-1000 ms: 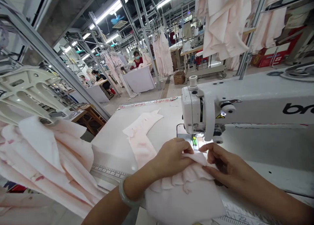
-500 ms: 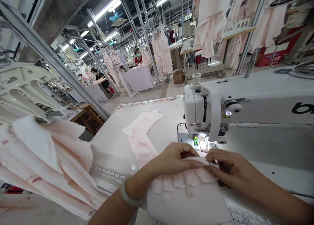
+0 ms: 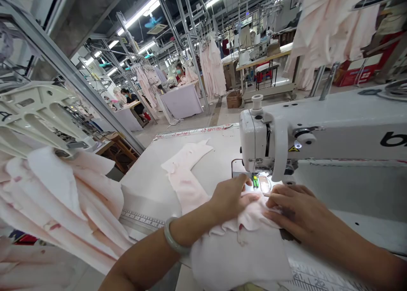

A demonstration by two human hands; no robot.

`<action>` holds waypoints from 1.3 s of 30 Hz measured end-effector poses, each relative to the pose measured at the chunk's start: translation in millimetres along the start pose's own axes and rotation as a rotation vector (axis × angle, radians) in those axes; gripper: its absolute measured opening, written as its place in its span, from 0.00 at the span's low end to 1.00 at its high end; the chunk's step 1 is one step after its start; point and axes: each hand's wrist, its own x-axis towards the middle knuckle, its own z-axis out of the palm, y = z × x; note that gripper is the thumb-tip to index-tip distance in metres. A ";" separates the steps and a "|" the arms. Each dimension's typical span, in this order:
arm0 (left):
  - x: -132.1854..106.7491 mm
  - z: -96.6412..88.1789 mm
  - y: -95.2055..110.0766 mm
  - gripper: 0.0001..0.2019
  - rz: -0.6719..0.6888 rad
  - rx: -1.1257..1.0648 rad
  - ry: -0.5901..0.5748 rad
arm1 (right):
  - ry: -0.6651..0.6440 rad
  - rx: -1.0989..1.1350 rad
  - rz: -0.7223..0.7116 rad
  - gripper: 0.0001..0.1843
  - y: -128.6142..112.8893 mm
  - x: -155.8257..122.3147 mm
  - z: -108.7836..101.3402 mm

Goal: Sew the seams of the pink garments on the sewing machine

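At the near edge of the counter (image 3: pixel 143 185), one pale pink ruffled cloth (image 3: pixel 238 257) lies under two hands, just before the single sewing machine (image 3: pixel 260 142) on the right side. The right hand (image 3: pixel 297 208) has thumb and fingers clamped on the cloth's ruffle. The left hand (image 3: pixel 229 198) touches the same cloth, its forefinger and thumb near the one green foot (image 3: pixel 256 181); whether they are closed on the fabric I cannot tell. One bangle (image 3: pixel 173 238) circles the left wrist.

Toward the far edge lies one bent pink strip (image 3: pixel 189 176); its lower end is hidden behind the left arm. Two ruler scales show: one ruler (image 3: pixel 143 219) by the left edge, another ruler (image 3: pixel 313 278) at the near edge, toward the right corner.

Beyond the left edge, one white clamp (image 3: pixel 38 113) stands above one bundle (image 3: pixel 63 206) of pink pieces. Past the far edge are one brown box (image 3: pixel 234 99) on the floor and two seated people, small in view.
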 end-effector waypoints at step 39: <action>11.6 -20.4 -30.8 0.16 0.699 0.378 -0.107 | 0.038 -0.281 -0.344 0.19 16.7 3.1 -7.7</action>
